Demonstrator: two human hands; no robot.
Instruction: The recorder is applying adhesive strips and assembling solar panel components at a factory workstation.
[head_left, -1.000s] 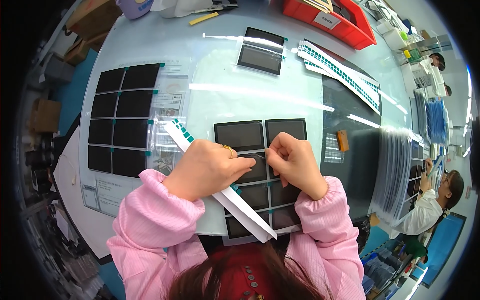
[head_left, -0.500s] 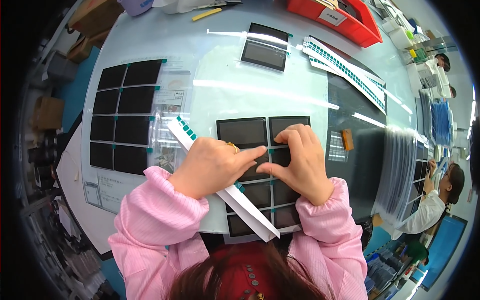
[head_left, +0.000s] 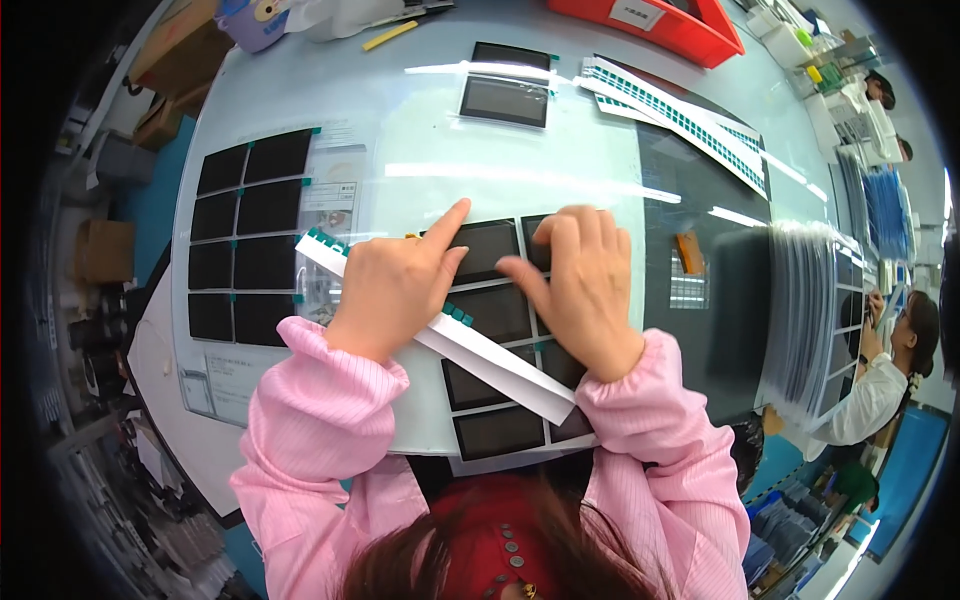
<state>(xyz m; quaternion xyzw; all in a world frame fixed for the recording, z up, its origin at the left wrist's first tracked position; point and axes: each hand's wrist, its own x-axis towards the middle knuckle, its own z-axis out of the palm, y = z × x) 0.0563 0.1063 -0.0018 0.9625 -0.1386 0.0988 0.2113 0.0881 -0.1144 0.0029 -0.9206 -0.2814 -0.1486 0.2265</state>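
Observation:
My left hand point(head_left: 388, 285) grips a long white paper strip point(head_left: 505, 370) carrying a row of small green tabs point(head_left: 325, 240). Its index finger points forward beside the top left panel, and the strip slants down to the right across the near panels. Under and around my hands lie two columns of dark rectangular panels point(head_left: 490, 312), like small screens, with green tabs along the gap between columns. My right hand point(head_left: 592, 285) hovers over the right column, thumb apart from its curved fingers, with nothing visible in it. Whether it touches a panel I cannot tell.
Another block of dark panels point(head_left: 270, 207) with green tabs lies at left, over printed sheets. Two panels point(head_left: 506, 100) lie far off. More tabbed strips point(head_left: 680, 125) and a red bin point(head_left: 650, 25) are at far right. A co-worker point(head_left: 880, 370) sits beyond stacked clear trays point(head_left: 800, 320).
My left hand has drawn left, away from the right hand, and the strip has turned to a flatter slant. My right hand has shifted slightly left and forward. The whole view has shifted a little.

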